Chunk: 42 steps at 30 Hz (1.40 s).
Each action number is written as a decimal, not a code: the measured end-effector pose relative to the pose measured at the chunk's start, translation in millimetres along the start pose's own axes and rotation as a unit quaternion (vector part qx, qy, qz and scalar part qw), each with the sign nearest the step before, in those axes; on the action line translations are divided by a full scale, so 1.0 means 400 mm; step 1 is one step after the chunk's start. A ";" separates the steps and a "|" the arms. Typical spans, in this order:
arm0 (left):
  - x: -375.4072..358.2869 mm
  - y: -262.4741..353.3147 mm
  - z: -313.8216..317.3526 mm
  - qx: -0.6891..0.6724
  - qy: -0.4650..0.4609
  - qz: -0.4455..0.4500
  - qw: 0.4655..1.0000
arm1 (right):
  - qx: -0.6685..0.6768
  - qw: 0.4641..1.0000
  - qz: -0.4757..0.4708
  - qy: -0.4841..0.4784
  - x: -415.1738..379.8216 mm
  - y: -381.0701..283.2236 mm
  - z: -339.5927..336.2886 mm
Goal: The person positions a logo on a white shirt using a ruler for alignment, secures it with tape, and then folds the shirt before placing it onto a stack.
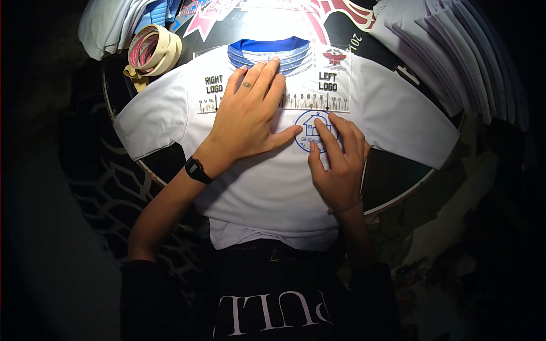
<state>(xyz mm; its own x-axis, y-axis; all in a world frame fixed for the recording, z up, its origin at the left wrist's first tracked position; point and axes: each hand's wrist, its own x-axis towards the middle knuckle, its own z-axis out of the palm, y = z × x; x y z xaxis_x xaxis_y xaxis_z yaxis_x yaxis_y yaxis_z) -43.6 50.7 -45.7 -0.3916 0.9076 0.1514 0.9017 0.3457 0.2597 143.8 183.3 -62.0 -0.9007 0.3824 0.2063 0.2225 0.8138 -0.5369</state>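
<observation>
A white T-shirt with a blue collar lies flat on a round press platen. A clear alignment ruler marked "RIGHT LOGO" and "LEFT LOGO" rests across its chest. My left hand, with a black watch on the wrist, lies flat and spread on the ruler and shirt below the collar. My right hand presses its fingertips on a round blue house logo transfer under the "LEFT LOGO" mark. Neither hand grips anything.
Rolls of tape sit at the platen's upper left. Folded white garments are stacked at the upper right and upper left. Printed red and black graphics lie beyond the collar. Surroundings are dark.
</observation>
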 end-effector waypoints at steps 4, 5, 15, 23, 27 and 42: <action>-0.001 0.002 0.001 0.003 -0.004 -0.001 1.000 | 0.012 1.000 0.007 -0.010 0.004 -0.003 -0.010; -0.001 0.002 0.002 0.005 -0.004 -0.002 1.000 | 0.012 1.000 0.006 -0.011 0.007 -0.004 -0.017; -0.007 0.006 0.013 0.006 0.012 -0.005 1.000 | 0.049 0.998 0.019 -0.019 0.011 0.045 -0.101; -0.019 0.033 0.012 -0.004 0.063 -0.033 0.997 | -0.041 0.996 -0.021 -0.073 0.039 0.104 -0.101; -0.071 0.058 0.027 -0.075 0.058 0.025 0.995 | -0.022 0.997 -0.015 -0.077 0.038 0.113 -0.096; -0.135 0.079 0.035 -0.042 0.041 -0.015 0.998 | -0.003 0.997 -0.021 -0.076 0.034 0.122 -0.093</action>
<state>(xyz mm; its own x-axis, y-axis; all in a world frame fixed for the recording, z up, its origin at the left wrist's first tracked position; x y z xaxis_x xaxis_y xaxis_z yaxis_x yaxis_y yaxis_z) 8.7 15.9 -58.9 -0.4355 0.8730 0.2195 0.8720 0.3487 0.3436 156.3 244.5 -55.1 -0.9551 0.2780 0.1021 0.1853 0.8299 -0.5262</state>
